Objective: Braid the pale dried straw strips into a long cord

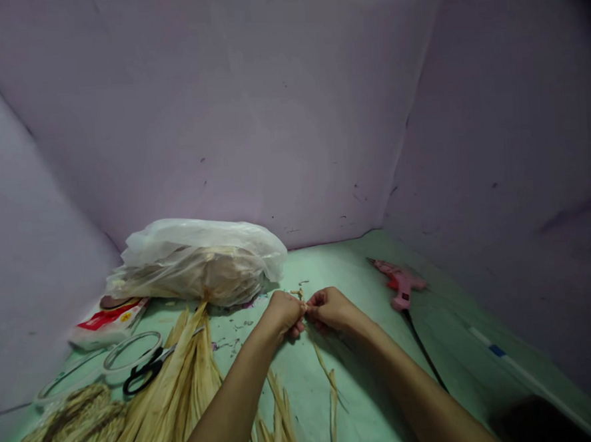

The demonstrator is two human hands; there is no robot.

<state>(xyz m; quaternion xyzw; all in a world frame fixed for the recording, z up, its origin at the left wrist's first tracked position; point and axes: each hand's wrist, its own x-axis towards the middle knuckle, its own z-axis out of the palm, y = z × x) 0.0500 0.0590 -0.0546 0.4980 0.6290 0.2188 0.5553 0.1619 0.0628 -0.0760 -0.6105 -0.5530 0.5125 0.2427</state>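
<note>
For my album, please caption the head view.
Left hand and right hand pinch a pale strip; pink glue gun lies beyond.

We're working with just one head-worn cam here, looking forward and down from above our own forearms point(392, 368). Our hands point(333, 309) are fairly close, a bit below mid-frame. The tilt's mild, so beyond the green worktop point(338, 258) we get loads of purplish wall point(269, 116) up top.

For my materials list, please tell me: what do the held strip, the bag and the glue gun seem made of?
Held strip: probably dried plant fibre, matte, from its tan colour. Bag: seemingly thin plastic, slightly glossy; creased and translucent. Glue gun: likely hard plastic, smooth; its pink body looks moulded.
</note>
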